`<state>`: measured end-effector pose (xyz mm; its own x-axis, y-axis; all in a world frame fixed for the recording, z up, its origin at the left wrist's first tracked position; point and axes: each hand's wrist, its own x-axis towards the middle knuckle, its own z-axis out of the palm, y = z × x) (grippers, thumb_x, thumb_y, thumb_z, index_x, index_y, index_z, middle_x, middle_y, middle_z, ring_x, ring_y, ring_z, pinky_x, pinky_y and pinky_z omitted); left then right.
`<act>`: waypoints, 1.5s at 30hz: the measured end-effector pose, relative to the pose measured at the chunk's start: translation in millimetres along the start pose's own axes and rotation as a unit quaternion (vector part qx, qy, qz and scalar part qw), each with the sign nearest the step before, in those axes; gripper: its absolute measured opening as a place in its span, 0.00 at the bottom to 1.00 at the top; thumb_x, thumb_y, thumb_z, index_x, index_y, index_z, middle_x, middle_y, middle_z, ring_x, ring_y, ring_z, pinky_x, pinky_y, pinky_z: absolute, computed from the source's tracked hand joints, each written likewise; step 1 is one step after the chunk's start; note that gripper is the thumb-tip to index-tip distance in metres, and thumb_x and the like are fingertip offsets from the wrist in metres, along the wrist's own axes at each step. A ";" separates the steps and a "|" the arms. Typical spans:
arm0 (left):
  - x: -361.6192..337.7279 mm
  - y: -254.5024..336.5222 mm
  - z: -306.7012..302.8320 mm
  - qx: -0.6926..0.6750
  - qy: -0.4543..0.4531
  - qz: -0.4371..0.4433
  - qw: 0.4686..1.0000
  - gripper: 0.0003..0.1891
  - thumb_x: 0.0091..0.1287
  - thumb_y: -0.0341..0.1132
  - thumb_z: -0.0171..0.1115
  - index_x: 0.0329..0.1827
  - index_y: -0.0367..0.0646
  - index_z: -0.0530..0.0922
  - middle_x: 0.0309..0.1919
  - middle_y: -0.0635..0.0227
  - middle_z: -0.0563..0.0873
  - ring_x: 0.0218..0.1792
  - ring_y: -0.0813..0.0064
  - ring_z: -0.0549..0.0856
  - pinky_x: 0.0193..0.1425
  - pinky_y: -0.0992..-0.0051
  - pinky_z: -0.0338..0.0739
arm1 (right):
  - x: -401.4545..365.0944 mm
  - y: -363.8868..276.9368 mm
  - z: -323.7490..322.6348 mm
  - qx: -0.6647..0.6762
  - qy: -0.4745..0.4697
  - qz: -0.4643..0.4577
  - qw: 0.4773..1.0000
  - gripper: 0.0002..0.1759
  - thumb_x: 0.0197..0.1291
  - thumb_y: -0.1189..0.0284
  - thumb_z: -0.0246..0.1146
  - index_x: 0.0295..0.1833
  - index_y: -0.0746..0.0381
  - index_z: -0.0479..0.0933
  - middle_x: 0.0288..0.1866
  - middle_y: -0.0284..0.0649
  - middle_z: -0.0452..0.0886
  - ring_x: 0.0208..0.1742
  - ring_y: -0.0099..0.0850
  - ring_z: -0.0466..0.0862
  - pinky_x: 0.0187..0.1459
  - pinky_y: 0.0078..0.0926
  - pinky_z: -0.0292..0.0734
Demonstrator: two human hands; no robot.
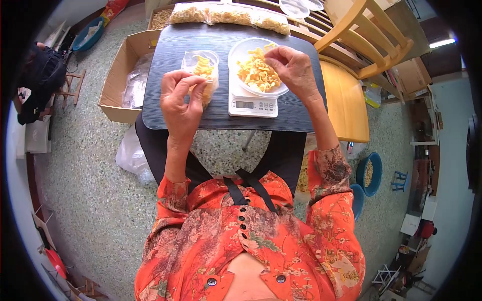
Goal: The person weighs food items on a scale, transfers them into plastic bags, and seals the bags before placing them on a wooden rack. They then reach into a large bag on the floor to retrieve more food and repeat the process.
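A round clear bowl point(234, 56) of yellow curled snack pieces point(258, 70) rests on a white digital scale point(253, 107). My right hand point(292, 68) is at the bowl's right side, thumb and fingertips pinched together over the pieces; what they hold, if anything, is hidden. To the left, a clear plastic bag point(211, 58) stands on the dark table point(168, 47), partly filled with similar pieces. My left hand point(182, 103) is closed in front of the bag's left side, thumb against fingers; whether it grips the bag's edge is too small to tell.
Filled bags point(228, 15) lie along the table's far edge. An open cardboard box point(115, 93) with plastic bags stands at the left. A wooden chair point(344, 103) adjoins the table's right side. Blue tubs point(369, 174) sit on the floor at the right.
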<state>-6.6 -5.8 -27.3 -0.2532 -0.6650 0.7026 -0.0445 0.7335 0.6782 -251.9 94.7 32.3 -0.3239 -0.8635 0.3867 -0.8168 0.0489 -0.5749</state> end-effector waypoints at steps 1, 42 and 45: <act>-1.2 0.2 -0.9 -0.012 -0.010 -0.022 1.000 0.07 0.61 0.22 0.74 0.41 0.40 0.88 0.42 0.67 0.82 0.47 0.70 0.82 0.55 0.72 0.77 | -0.3 3.6 -3.3 -0.002 0.000 0.000 1.000 0.07 0.64 0.74 0.71 0.45 0.65 0.86 0.35 0.37 0.88 0.32 0.21 0.84 0.38 0.20 0.82; 1.9 11.6 19.3 -0.021 -0.057 0.028 0.998 0.08 0.57 0.21 0.75 0.39 0.38 0.88 0.41 0.64 0.81 0.38 0.72 0.82 0.42 0.74 0.79 | 10.2 43.6 2.9 0.502 0.154 0.267 0.808 0.08 0.65 0.78 0.71 0.48 0.67 0.84 0.39 0.40 0.88 0.35 0.24 0.89 0.40 0.18 0.90; 1.9 11.4 20.0 -0.021 -0.056 0.026 0.998 0.09 0.57 0.21 0.76 0.39 0.38 0.88 0.41 0.64 0.81 0.37 0.72 0.82 0.42 0.74 0.79 | 11.8 41.8 1.4 0.570 0.162 0.268 0.760 0.08 0.66 0.78 0.69 0.50 0.67 0.82 0.39 0.39 0.87 0.35 0.25 0.89 0.39 0.18 0.90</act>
<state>-26.9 4.1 -22.5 -0.3605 -0.6040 0.7108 0.0120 0.7590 0.6510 -289.2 85.9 11.8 -0.7153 -0.6951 -0.0722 0.3582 -0.2760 -0.8919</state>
